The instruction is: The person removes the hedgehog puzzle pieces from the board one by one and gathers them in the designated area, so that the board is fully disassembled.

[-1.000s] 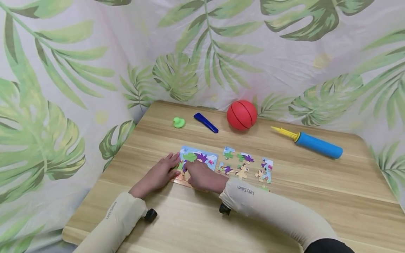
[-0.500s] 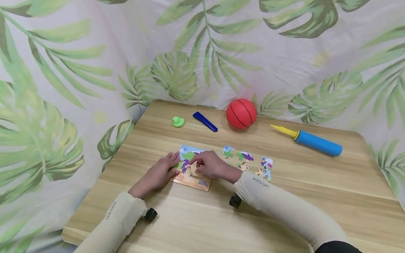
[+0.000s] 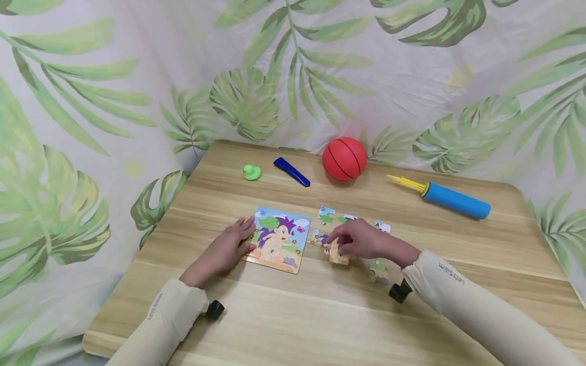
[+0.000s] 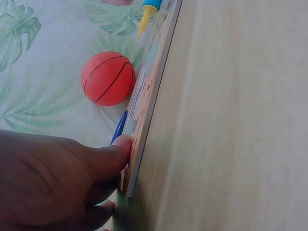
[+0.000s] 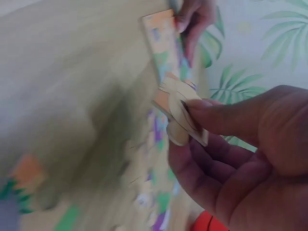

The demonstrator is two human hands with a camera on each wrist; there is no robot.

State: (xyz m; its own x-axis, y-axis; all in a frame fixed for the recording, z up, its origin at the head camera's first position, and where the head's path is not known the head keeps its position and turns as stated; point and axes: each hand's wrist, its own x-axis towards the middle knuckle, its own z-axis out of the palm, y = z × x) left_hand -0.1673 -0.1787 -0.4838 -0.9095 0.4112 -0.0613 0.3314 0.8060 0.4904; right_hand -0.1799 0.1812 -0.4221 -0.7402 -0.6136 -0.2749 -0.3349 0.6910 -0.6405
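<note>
A square puzzle board (image 3: 293,215) with a purple-haired hedgehog picture lies on the table. My left hand (image 3: 227,249) rests along its left edge, fingers extended; in the left wrist view the thumb (image 4: 113,156) touches the board's corner. To the right of the board, my right hand (image 3: 361,239) pinches a beige and orange puzzle piece (image 5: 180,108) between thumb and fingers, just above the loose pieces. Nearby lie a blue-green piece (image 3: 326,213), a purple one (image 3: 318,237) and a green-orange one (image 3: 379,273). The right hand covers part of the other pieces.
Along the back of the wooden table (image 3: 274,315) lie a green toy duck (image 3: 252,172), a dark blue stick-like item (image 3: 292,172), a red ball (image 3: 345,159) and a blue hand pump (image 3: 458,201) with a yellow nozzle. A leaf-print cloth (image 3: 320,61) hangs behind.
My right hand has moved right, from over the puzzle board to the loose pieces, and now holds a piece there. The board's picture is uncovered. My left hand stays at the board's edge.
</note>
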